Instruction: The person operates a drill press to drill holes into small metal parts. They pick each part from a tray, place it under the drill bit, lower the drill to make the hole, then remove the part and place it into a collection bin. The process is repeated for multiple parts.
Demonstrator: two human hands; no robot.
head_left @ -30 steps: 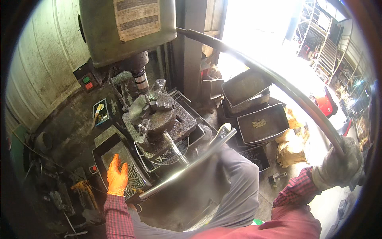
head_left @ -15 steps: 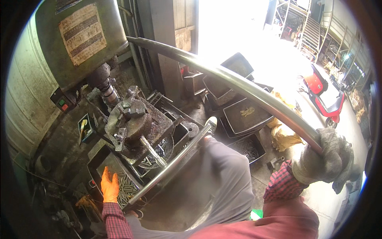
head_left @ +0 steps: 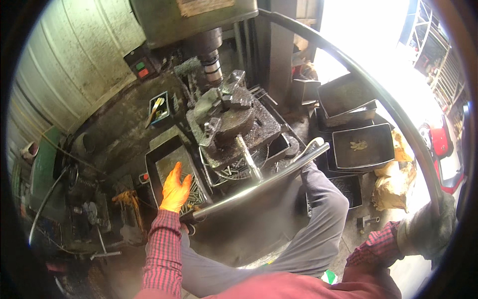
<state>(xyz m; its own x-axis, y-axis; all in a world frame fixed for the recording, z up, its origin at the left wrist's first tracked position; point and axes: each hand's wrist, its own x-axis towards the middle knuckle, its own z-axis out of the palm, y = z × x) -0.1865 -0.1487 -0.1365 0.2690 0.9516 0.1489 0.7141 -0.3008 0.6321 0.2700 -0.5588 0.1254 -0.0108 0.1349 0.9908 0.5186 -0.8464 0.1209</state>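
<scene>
My left hand (head_left: 175, 190), in an orange glove, is over a dark metal tray (head_left: 164, 137) with its thumb and fingers apart. Slim metal pins (head_left: 198, 195) lie in that tray, partly covered by the hand. At the far right my right hand (head_left: 432, 226), in a grey glove, is wrapped around the end of a long curved metal lever (head_left: 368, 65). That lever runs up to the drill press head (head_left: 199, 25). Beneath the spindle (head_left: 212, 65) stands a grimy clamping fixture (head_left: 231, 117) with a bright handle bar (head_left: 249, 158) sticking out towards me.
A shiny metal bar (head_left: 264, 187) crosses in front of my legs. Dark trays (head_left: 362, 147) are stacked at right beside a yellowish sack (head_left: 396, 187). A switch box (head_left: 143, 69) with green and red buttons hangs on the left; a small tray (head_left: 159, 107) holds a brush.
My view has swung, so the machine appears farther right and the lever's end nears the right rim. My right hand keeps its grip; my left hand stays over the pin tray, fingers apart.
</scene>
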